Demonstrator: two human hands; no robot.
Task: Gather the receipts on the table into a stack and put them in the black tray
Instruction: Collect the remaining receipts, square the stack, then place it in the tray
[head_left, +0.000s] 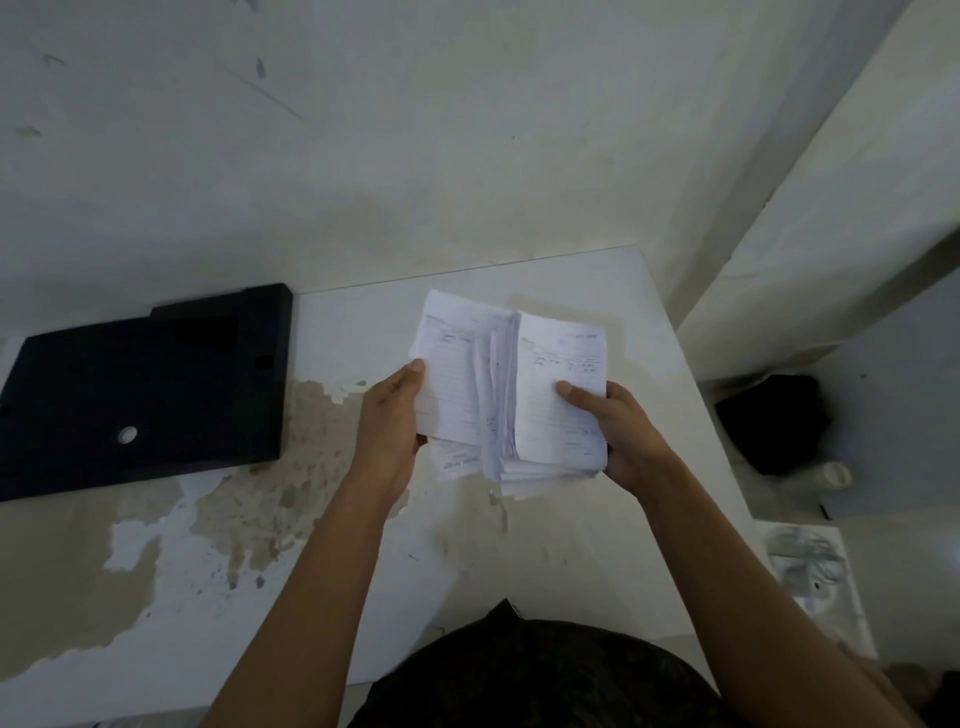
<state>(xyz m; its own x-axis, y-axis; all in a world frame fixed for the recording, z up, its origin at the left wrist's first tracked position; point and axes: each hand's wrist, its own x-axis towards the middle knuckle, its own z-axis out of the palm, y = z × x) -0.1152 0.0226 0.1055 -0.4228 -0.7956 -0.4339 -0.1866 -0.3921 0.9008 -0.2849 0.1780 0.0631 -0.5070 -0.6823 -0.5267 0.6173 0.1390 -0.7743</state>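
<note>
Above the white table (571, 571), near its far right part, I hold the receipts (511, 387) in both hands, lifted off the surface. My left hand (387, 423) grasps the left edge of the bundle, thumb lying along the top sheet and the other fingers curled underneath. My right hand (621, 431) grips the right side, thumb pressed flat on the upper receipt, fingers wrapped round the bottom corner. The papers are not squared: the pile splays open like a book, with one sheet fanned to the left, another to the right, and a wad of crumpled edges standing up between them. Lower sheets stick out unevenly beneath my palms. Faint printed lines and handwriting show on the top sheets, too small to read.

Well to the left sits the black tray (145, 389), lying flat at the back edge of the table against the wall (363, 130), with a small pale round spot on its floor. It is well apart from the bundle. Worn brown patches mark the tabletop between the tray and my left forearm. Off the table's right side, down on the floor, lies a dark bag (774, 421), with a small white cup (835, 474) just beside it.
</note>
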